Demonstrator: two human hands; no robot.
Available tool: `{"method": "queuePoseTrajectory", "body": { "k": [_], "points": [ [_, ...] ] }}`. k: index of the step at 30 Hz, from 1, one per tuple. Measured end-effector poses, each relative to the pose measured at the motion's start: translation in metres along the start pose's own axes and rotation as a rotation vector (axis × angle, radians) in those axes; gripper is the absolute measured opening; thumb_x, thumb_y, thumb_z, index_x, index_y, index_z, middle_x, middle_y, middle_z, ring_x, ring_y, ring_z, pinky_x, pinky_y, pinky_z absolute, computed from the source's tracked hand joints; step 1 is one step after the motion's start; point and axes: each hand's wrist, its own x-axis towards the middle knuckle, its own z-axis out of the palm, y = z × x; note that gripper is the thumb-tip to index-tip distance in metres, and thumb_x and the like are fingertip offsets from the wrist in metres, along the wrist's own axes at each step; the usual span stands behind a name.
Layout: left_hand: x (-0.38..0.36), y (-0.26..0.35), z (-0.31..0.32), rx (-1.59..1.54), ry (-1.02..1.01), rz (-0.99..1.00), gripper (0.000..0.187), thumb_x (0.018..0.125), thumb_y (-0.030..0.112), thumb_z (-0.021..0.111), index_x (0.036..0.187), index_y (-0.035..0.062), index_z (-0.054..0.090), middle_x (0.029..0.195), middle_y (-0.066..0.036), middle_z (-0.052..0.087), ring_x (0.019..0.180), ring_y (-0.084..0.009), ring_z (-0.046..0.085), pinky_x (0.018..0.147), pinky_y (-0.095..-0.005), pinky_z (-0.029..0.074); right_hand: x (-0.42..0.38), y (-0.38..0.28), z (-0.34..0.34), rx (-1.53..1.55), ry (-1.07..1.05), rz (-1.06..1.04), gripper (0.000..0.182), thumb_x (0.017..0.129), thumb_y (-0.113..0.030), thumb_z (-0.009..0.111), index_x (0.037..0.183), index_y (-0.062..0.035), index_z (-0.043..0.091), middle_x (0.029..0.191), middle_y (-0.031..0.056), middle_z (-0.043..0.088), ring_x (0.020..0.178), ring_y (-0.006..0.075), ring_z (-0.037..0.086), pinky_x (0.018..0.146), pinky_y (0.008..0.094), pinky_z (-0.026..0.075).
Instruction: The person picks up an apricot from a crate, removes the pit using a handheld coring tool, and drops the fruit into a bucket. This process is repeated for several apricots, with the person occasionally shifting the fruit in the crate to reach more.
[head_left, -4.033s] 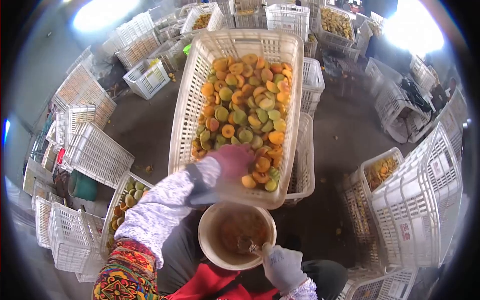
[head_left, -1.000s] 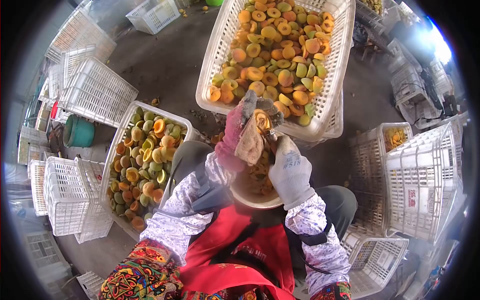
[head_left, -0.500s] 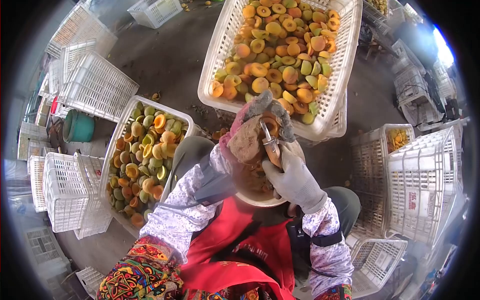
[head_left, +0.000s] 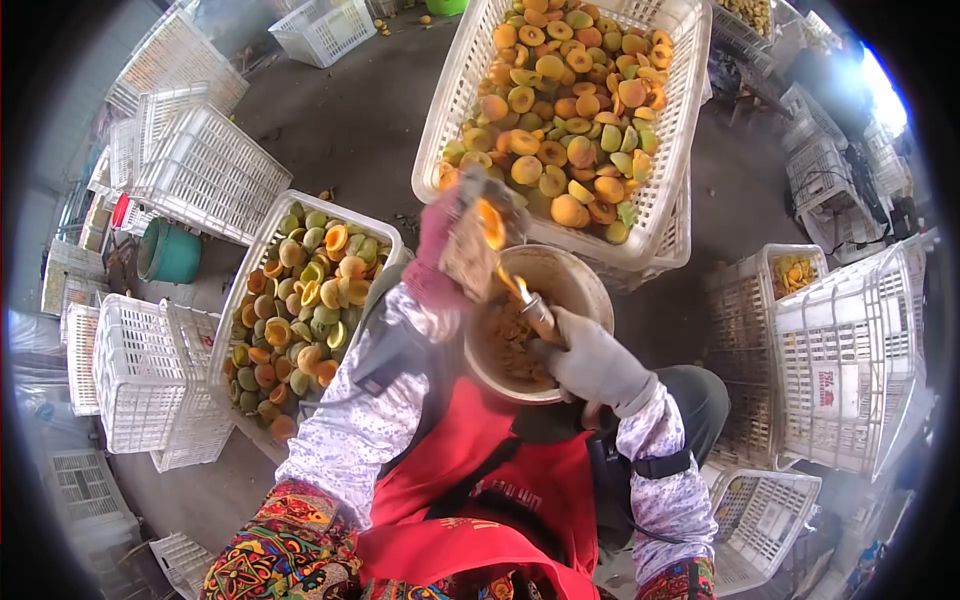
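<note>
My left hand (head_left: 462,245), in a dirty, worn glove and smeared by motion, holds a peach half (head_left: 491,223) with its orange flesh showing. Gripped in my gloved right hand (head_left: 600,362) is a short wooden-handled tool (head_left: 541,318) with a narrow metal blade. A strip of orange flesh (head_left: 511,280) appears at the blade's tip. Both hands are over a pale bucket (head_left: 597,290) between my knees, which has brownish scraps inside. Ahead stands a white crate (head_left: 440,120) of halved peaches, some with hollowed centres. To the left, another white crate (head_left: 394,232) holds more halves.
Stacked white crates (head_left: 200,165) line the left side, near a green bucket (head_left: 165,250). Taller crates (head_left: 835,360) stand on the right, with a tilted crate (head_left: 765,525) below them. Dark floor (head_left: 350,110) shows between the crates.
My left hand has moved left and up from the blade, turning the peach half's orange flesh into view. The right hand with the tool has dropped slightly, uncovering more of the bucket.
</note>
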Motion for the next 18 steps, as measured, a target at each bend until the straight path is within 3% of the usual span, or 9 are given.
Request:
{"method": "queuePoseTrajectory", "body": {
  "k": [1,3,4,7,8,10,13,16,18],
  "points": [
    [0.006,0.005,-0.009,-0.229,-0.068,-0.020,0.019,0.091,0.022,0.058,0.094,0.0038,0.062,0.079,-0.007,0.062,0.071,-0.0207,0.061,0.068,-0.0335,0.052,0.001,0.011,0.003,-0.011,0.003,-0.003,0.022,0.087,-0.016,0.057,0.101,-0.0006,0.051,0.067,0.0148,0.060,0.061,0.0280,0.063,0.059,0.0390,0.049],
    [0.001,0.023,-0.014,-0.138,0.052,0.166,0.026,0.092,0.031,0.055,0.099,0.0066,0.061,0.083,-0.008,0.063,0.071,-0.0234,0.063,0.066,-0.0387,0.054,0.003,0.037,0.014,-0.570,0.320,-0.166,0.023,0.086,-0.020,0.060,0.097,-0.0025,0.050,0.073,0.0187,0.064,0.066,0.0331,0.065,0.059,0.0434,0.050],
    [-0.001,0.044,-0.031,0.034,-0.002,0.113,0.021,0.094,0.028,0.056,0.095,0.0081,0.062,0.081,-0.007,0.064,0.074,-0.0216,0.064,0.070,-0.0401,0.053,0.002,0.040,0.008,-0.666,0.220,0.000,0.028,0.085,-0.027,0.061,0.096,-0.0042,0.050,0.077,0.0198,0.065,0.072,0.0367,0.065,0.063,0.0481,0.050],
    [-0.029,0.091,-0.087,1.009,0.120,0.424,0.024,0.096,0.024,0.053,0.094,0.0023,0.063,0.081,-0.005,0.064,0.071,-0.0144,0.064,0.067,-0.0278,0.053,-0.006,0.049,0.006,-0.736,0.141,0.089,0.031,0.086,-0.032,0.058,0.097,-0.0046,0.052,0.075,0.0186,0.066,0.072,0.0366,0.065,0.066,0.0484,0.051],
    [-0.041,0.107,-0.109,0.899,0.245,0.166,0.024,0.096,0.022,0.052,0.092,0.0013,0.063,0.082,-0.005,0.064,0.075,-0.0149,0.064,0.069,-0.0278,0.053,-0.009,0.052,0.006,-0.725,0.141,0.086,0.031,0.086,-0.032,0.058,0.097,-0.0046,0.052,0.075,0.0186,0.066,0.072,0.0366,0.065,0.066,0.0484,0.051],
    [-0.077,0.126,-0.117,1.704,0.205,0.171,0.029,0.089,0.027,0.061,0.104,0.0015,0.062,0.093,-0.017,0.061,0.093,-0.0280,0.059,0.082,-0.0408,0.046,-0.014,0.057,0.004,-0.769,0.188,0.113,0.033,0.087,-0.037,0.055,0.095,-0.0048,0.053,0.072,0.0180,0.065,0.073,0.0364,0.066,0.068,0.0470,0.051],
    [-0.091,0.137,-0.152,2.250,0.224,0.000,0.039,0.084,0.034,0.064,0.111,0.0048,0.062,0.115,-0.022,0.059,0.112,-0.0363,0.052,0.096,-0.0431,0.040,-0.017,0.066,0.002,-0.750,0.211,-0.004,0.032,0.086,-0.036,0.056,0.093,-0.0048,0.054,0.069,0.0182,0.065,0.068,0.0358,0.065,0.062,0.0463,0.052],
    [-0.067,0.129,-0.114,2.105,0.198,0.294,0.039,0.083,0.034,0.064,0.113,0.0086,0.064,0.123,-0.019,0.057,0.120,-0.0344,0.050,0.099,-0.0398,0.040,-0.011,0.068,-0.004,-0.776,0.288,0.034,0.032,0.086,-0.035,0.057,0.095,-0.0043,0.055,0.067,0.0187,0.064,0.064,0.0361,0.065,0.059,0.0464,0.052],
    [-0.035,0.113,-0.066,1.808,0.021,0.414,0.034,0.084,0.031,0.065,0.109,0.0080,0.065,0.100,-0.017,0.066,0.093,-0.0292,0.064,0.084,-0.0356,0.049,-0.007,0.064,-0.005,-0.741,0.342,0.001,0.030,0.087,-0.034,0.057,0.093,-0.0053,0.055,0.067,0.0176,0.064,0.064,0.0356,0.065,0.059,0.0462,0.052]
  ]
}}
